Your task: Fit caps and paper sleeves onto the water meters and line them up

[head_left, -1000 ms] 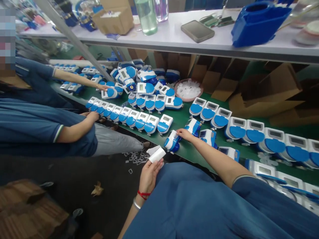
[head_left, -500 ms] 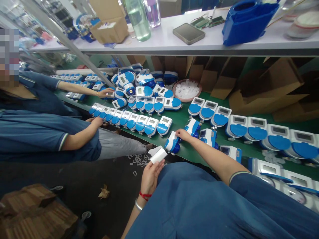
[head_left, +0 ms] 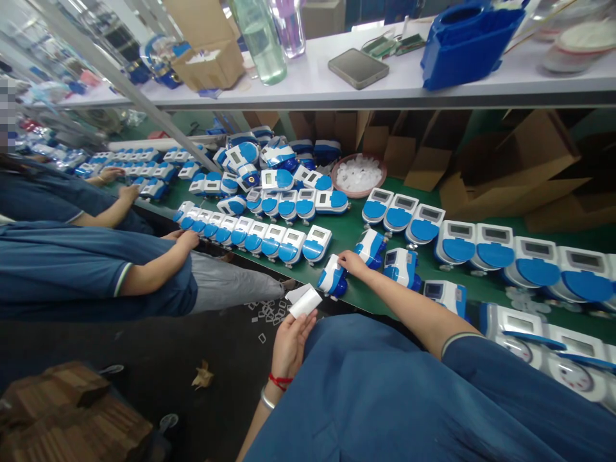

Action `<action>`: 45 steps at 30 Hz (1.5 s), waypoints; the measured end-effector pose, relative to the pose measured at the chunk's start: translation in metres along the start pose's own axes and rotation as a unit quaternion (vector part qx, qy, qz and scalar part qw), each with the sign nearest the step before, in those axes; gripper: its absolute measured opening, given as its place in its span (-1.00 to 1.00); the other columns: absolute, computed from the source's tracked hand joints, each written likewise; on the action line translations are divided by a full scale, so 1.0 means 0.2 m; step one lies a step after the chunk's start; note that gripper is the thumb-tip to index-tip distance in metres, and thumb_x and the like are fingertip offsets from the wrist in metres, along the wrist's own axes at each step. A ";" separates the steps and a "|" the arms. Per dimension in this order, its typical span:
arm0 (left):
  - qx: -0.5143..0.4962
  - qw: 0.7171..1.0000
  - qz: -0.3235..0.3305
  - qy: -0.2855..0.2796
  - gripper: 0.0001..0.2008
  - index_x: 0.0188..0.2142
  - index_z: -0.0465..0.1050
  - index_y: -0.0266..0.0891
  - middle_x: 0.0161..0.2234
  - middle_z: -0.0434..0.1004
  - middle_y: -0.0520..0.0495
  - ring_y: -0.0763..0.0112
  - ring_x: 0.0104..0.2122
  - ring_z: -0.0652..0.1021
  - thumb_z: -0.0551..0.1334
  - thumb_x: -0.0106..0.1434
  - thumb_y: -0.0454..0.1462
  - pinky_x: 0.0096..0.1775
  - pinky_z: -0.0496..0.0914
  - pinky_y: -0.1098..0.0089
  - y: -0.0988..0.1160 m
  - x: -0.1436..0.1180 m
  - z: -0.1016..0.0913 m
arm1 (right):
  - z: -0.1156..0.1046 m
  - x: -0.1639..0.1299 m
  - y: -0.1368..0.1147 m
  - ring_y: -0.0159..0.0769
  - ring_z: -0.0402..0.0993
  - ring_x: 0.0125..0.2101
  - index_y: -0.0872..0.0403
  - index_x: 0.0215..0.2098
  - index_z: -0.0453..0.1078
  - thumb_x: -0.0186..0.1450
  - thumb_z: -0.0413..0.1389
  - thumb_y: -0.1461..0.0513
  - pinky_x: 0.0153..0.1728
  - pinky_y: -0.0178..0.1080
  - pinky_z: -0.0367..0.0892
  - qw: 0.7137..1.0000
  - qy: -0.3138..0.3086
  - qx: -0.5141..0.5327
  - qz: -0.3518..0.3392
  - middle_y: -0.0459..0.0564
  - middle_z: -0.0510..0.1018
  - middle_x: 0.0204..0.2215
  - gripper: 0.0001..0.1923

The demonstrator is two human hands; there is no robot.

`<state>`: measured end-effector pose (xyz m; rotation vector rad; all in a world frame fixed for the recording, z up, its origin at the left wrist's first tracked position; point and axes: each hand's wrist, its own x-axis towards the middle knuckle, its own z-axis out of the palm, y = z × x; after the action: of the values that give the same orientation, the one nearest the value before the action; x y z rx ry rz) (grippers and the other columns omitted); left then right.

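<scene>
My left hand (head_left: 290,343) is closed on a strip of white label paper (head_left: 305,299), held low in front of the table's edge. The paper bends over and shows its blank side. A blue-and-white water meter (head_left: 332,274) lies at the near table edge, its display end toward my right hand (head_left: 353,263). The fingers of that hand are pinched together at the meter's upper right corner; whether something small is between them is hidden. Just behind is another meter (head_left: 369,248), and to the right stands one with a dark display (head_left: 400,267).
Rows of meters (head_left: 272,240) line the green table (head_left: 344,234). A pink bowl (head_left: 384,181) holds clear plastic pieces. Open cardboard boxes (head_left: 510,173) stand under the white shelf (head_left: 308,83). Two co-workers (head_left: 86,269) are at the left. Paper scraps (head_left: 269,312) lie on the floor.
The farther co-worker's arm has drawn back to the left, away from the heap of meters. Both my hands are almost where they were, and the view has shifted slightly.
</scene>
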<state>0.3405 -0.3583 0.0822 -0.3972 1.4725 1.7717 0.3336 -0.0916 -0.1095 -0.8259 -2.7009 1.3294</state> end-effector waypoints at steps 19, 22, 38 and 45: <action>0.040 0.991 0.049 -0.119 -0.65 -0.09 0.44 -0.31 -0.03 0.47 -0.24 0.18 -0.04 0.48 0.27 0.13 -0.23 0.08 0.26 0.14 -0.08 0.05 0.19 | -0.48 -0.63 -0.50 -0.27 0.34 -0.01 0.01 -0.17 0.40 0.26 0.05 0.16 0.07 -0.14 0.20 0.948 0.006 0.254 -0.191 -0.01 0.44 -0.04 -0.80; 0.091 0.984 0.078 -0.135 -0.65 -0.10 0.46 -0.30 -0.03 0.48 -0.22 0.18 -0.03 0.47 0.28 0.11 -0.22 0.07 0.27 0.16 -0.08 0.04 0.26 | -0.56 -0.72 -0.54 -0.25 0.34 -0.02 0.02 -0.15 0.40 0.23 0.09 0.16 0.08 -0.11 0.17 0.954 0.006 0.229 -0.196 -0.01 0.47 -0.08 -0.77; 0.316 0.928 0.178 -0.082 -0.66 -0.13 0.51 -0.27 -0.23 0.58 -0.07 0.25 -0.17 0.49 0.24 0.13 -0.17 -0.03 0.28 0.35 -0.09 0.09 0.33 | -0.60 -0.66 -0.43 -0.29 0.40 -0.18 0.08 -0.28 0.41 0.18 0.16 0.14 -0.06 -0.17 0.27 0.928 -0.047 0.342 -0.141 -0.03 0.49 -0.25 -0.80; 0.305 0.934 0.169 -0.072 -0.65 -0.11 0.50 -0.27 -0.17 0.57 -0.10 0.25 -0.14 0.48 0.25 0.12 -0.17 -0.02 0.28 0.33 -0.09 0.11 0.35 | -0.62 -0.62 -0.43 -0.30 0.40 -0.18 0.09 -0.30 0.40 0.17 0.17 0.15 -0.06 -0.17 0.27 0.918 -0.060 0.366 -0.143 -0.03 0.48 -0.25 -0.81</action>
<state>0.3566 -0.2848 0.0744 0.3166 1.9620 1.4396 0.4322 -0.1011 0.0587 -0.2633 -1.9815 2.1148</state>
